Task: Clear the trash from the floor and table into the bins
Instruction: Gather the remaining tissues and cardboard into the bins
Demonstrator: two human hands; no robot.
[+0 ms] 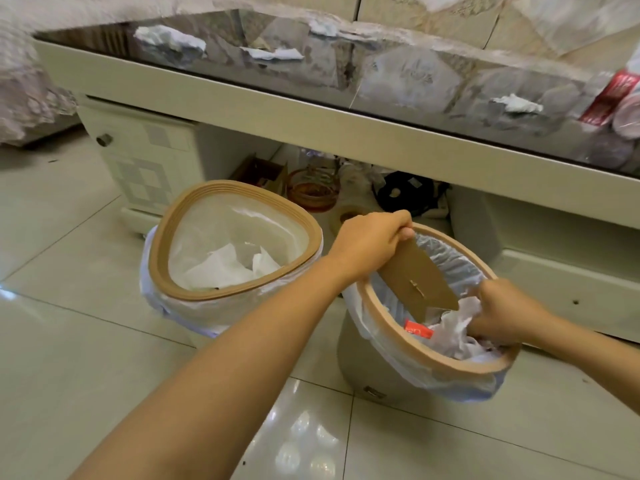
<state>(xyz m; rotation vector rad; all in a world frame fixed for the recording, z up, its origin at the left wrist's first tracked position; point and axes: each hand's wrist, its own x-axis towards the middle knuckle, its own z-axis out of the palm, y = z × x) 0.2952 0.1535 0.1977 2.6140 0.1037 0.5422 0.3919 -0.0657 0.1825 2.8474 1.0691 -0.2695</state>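
Left hand point(372, 242) gripping cardboard piece point(417, 277), tilting it into right bin point(436, 367); right hand point(502, 311) clutching crumpled paper point(453, 327) inside (left bin point(180, 237) just beside).

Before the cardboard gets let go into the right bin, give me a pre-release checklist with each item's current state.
1. Left hand grips the cardboard piece: ok.
2. Cardboard is over the right bin opening, lower end inside the rim: ok.
3. Right hand is out of the drop path: not ok, it is in the bin on crumpled paper.
4. Bin liner seated on the rim: ok.
5. Room left in the bin: cannot tell.
6. Tabletop cleared: not ok, tissue wads remain.
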